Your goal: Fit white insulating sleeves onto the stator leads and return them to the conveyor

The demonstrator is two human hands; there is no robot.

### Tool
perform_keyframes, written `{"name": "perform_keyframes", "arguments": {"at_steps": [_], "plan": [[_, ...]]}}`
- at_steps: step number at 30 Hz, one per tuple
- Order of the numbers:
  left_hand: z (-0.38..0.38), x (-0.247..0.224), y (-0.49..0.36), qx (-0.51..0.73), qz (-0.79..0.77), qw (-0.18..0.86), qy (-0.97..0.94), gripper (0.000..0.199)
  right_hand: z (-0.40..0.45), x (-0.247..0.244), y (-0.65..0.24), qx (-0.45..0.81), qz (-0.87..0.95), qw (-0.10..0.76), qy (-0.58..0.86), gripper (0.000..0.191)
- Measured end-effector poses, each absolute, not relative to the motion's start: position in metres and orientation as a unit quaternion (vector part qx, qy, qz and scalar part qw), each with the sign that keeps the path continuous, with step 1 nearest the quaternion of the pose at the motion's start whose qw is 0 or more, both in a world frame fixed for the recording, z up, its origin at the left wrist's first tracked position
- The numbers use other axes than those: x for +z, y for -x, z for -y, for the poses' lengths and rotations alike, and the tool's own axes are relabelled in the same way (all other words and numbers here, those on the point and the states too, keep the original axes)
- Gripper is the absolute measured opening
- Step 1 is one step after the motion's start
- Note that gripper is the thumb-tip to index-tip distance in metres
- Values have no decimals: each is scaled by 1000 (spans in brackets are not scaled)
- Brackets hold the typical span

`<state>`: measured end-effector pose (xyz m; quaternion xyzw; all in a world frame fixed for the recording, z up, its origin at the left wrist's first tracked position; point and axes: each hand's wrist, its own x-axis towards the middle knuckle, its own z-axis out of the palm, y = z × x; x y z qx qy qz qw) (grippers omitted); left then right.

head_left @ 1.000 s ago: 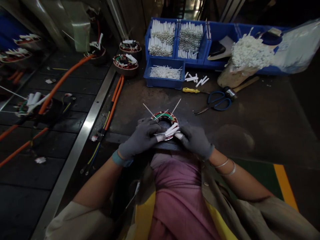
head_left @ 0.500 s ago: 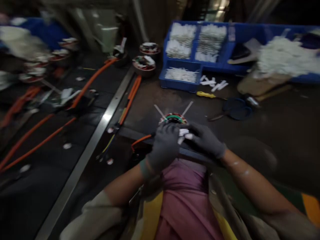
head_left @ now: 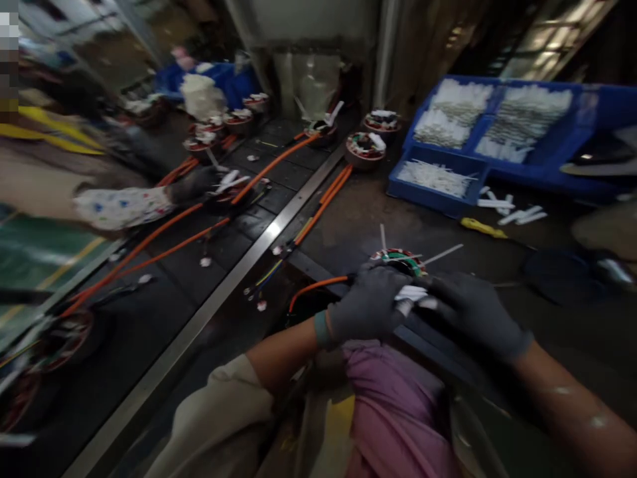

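Observation:
A motor stator [head_left: 405, 257] with a green inner ring and red-and-white windings lies in front of me at the bench edge. Two thin white strips stick out from its far side. My left hand [head_left: 365, 302], in a grey glove, is closed over the stator's near left side, holding a small bundle of white strips [head_left: 412, 293] by the thumb. Close to the bundle, on the near right side, my right hand [head_left: 478, 312] has curled fingers; whatever they pinch is hidden. An orange cable [head_left: 318, 284] runs left from under my left hand.
Blue bins [head_left: 438, 179] of white strips stand at back right, with loose strips [head_left: 520, 214] and a yellow-handled tool [head_left: 482, 228] nearby. Beyond a metal rail [head_left: 273, 229], several stators [head_left: 365, 149] with orange cables lie. A co-worker's gloved hand [head_left: 192, 188] touches one at left.
My view has swung left, so the bench appears shifted right and a co-worker's arm now shows. Both my hands stay at the stator with the white strips between them.

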<state>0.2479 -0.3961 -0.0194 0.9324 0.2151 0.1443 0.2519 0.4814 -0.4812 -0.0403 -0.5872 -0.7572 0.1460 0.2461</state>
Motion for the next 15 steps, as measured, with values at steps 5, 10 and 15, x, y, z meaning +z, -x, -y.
{"name": "perform_keyframes", "arguments": {"at_steps": [5,10,15], "plan": [[388,-20,-248,145,-234,231,-933,32,462,-24,-477,322,685,266,597,34],[390,-18,-250,132,-238,181,-945,31,477,-24,-494,466,556,415,549,41],[388,-31,-247,178,-216,99,-955,33,510,-14,-547,89,495,476,721,20]]}}
